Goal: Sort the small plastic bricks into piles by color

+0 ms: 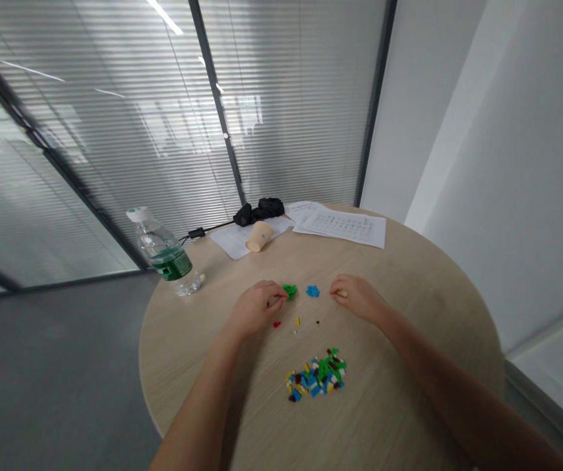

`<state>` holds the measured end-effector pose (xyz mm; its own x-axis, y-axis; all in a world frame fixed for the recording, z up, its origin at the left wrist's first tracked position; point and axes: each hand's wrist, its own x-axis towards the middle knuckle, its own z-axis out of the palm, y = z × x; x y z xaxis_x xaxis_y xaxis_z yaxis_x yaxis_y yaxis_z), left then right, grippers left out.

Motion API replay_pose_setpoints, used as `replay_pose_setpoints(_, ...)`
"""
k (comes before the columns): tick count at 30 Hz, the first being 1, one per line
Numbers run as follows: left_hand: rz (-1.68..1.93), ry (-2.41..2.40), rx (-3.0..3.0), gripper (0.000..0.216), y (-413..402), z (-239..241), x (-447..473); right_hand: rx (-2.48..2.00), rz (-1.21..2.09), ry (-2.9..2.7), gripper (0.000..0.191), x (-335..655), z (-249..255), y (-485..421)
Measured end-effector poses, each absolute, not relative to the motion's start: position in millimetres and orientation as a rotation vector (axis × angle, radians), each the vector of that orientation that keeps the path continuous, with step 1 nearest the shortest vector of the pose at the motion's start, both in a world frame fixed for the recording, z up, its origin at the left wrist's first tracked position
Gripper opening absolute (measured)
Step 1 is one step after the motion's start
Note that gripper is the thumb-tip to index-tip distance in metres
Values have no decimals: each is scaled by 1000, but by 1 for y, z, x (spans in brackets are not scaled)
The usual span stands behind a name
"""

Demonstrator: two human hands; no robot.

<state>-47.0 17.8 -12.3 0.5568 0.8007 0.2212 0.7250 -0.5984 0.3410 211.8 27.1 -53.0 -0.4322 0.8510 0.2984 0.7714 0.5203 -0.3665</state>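
My left hand (258, 306) is at the left edge of a small pile of green toy bricks (290, 292), its fingers pinched at the pile. What they hold, if anything, is too small to make out. My right hand (357, 297) rests right of a pile of blue bricks (313, 291). Its fingers are curled together, with something pale at the fingertips that I cannot name. Nearer to me lie a few red bricks (276, 324), yellow bricks (298, 321) and a tiny dark piece (317, 322). A mixed heap of bricks (317, 377) in several colours lies closest.
On the round wooden table (423, 281) a water bottle (166, 252) stands at the left. Farther back are a paper cup (259, 236) on its side, printed sheets (345, 226) and a black folded umbrella (260, 210). Glass panels with blinds stand behind.
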Motion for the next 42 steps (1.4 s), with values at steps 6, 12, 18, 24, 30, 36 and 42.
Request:
replay_pose_setpoints(6,525,1279,2596,19,17,-12,-46,-1023,406,-2339,5,191,-38,3)
replay_pose_setpoints(12,532,1292,2585,18,17,-12,-45,-692,682,-2591,6,168,-34,-22)
replay_pose_setpoints(18,512,1280,2587,19,16,-12,-44,-755,748,-2627,9,170,-35,-23)
replay_pose_setpoints(24,492,1285,2585,19,17,-12,-44,-772,664,-2684,11,165,-36,-29)
replay_pose_setpoints(30,450,1292,2617,19,18,-14,-43,-769,680,-2612,7,167,-34,-26)
replay_pose_setpoints(36,426,1259,2638,19,16,-15,-39,-1172,261,-2246,9,182,-38,2)
replay_pose_setpoints(42,425,1222,2635,19,10,-12,-31,-1377,-44,-2219,13,179,-51,28)
